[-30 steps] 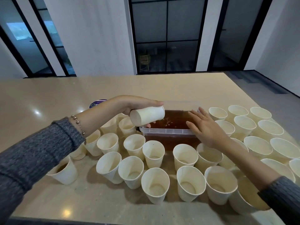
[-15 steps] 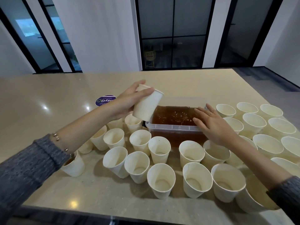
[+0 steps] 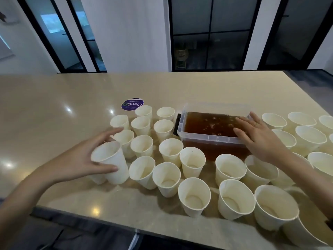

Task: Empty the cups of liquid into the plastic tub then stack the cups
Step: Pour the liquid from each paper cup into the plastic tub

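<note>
Dozens of cups crowd the table; my left hand [image 3: 79, 163] clamps a cup [image 3: 111, 162] upright among them, while my right hand [image 3: 259, 136] lies flat-fingered on the tub [image 3: 207, 139], steadying it.

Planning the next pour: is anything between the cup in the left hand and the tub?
Yes. Several upright paper cups stand on the table between the held cup in the left hand and the tub. The cup would likely need lifting over them.
</note>
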`<state>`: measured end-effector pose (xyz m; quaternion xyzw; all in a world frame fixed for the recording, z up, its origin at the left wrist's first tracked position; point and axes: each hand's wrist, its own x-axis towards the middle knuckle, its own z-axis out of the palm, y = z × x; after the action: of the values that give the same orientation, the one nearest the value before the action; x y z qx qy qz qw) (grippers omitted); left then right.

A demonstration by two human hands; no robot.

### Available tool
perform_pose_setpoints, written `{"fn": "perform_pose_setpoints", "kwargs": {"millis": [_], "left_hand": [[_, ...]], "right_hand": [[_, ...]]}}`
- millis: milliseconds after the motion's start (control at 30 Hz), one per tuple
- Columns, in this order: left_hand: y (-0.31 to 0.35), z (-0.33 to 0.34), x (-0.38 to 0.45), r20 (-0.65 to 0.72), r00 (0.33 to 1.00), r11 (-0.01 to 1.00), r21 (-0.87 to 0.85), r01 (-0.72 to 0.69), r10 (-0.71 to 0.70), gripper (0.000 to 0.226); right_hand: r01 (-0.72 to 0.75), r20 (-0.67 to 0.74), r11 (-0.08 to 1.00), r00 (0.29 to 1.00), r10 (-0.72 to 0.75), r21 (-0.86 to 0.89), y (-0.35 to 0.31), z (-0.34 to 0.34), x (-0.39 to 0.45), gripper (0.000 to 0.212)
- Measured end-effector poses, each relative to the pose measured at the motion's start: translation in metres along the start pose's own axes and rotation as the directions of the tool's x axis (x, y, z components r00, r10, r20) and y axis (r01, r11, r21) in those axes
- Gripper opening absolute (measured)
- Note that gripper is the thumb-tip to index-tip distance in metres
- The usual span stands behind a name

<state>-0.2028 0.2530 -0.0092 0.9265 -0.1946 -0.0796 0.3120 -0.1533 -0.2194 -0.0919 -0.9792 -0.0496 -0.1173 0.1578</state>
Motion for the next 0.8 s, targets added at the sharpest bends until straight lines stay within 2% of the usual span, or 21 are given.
{"fn": "perform_pose_setpoints", "kwargs": {"millis": [67, 200, 300, 467, 567, 700, 800], "left_hand": [[-0.012, 0.009, -0.009, -0.05, 0.999, 0.999, 0.054, -0.003, 0.006, 0.092], [-0.022, 0.019, -0.015, -0.136, 0.991, 1.0, -0.012, 0.005, -0.006, 0.09], [-0.024, 0.015, -0.014, -0.188, 0.982, 0.999, 0.033, 0.001, 0.005, 0.089], [-0.033, 0.009, -0.003, -0.09, 0.995, 0.98, 0.192, 0.058, -0.041, 0.096], [-0.042, 0.029, 0.011, -0.029, 0.999, 0.95, 0.31, 0.037, -0.029, 0.095], [-0.054, 0.056, 0.025, -0.041, 0.999, 0.913, 0.407, 0.003, 0.015, 0.092], [-0.06, 0.063, 0.027, -0.081, 0.997, 0.932, 0.363, 0.016, 0.015, 0.089]], "right_hand": [[-0.002, 0.001, 1.0, 1.0, 0.002, -0.006, 0.0, 0.001, 0.0, 0.075], [-0.006, 0.006, 1.0, 1.0, 0.006, -0.01, -0.001, -0.001, 0.001, 0.075], [0.003, 0.006, 1.0, 1.0, -0.003, -0.011, -0.001, 0.0, 0.001, 0.078], [0.001, 0.002, 1.0, 1.0, -0.001, -0.01, 0.0, 0.0, 0.001, 0.075], [0.004, 0.005, 1.0, 1.0, -0.004, -0.007, -0.001, -0.001, 0.0, 0.074], [0.003, -0.001, 1.0, 1.0, -0.003, 0.0, -0.002, -0.001, -0.001, 0.073], [0.003, -0.001, 1.0, 1.0, -0.003, -0.003, -0.002, -0.001, 0.0, 0.072]]}}
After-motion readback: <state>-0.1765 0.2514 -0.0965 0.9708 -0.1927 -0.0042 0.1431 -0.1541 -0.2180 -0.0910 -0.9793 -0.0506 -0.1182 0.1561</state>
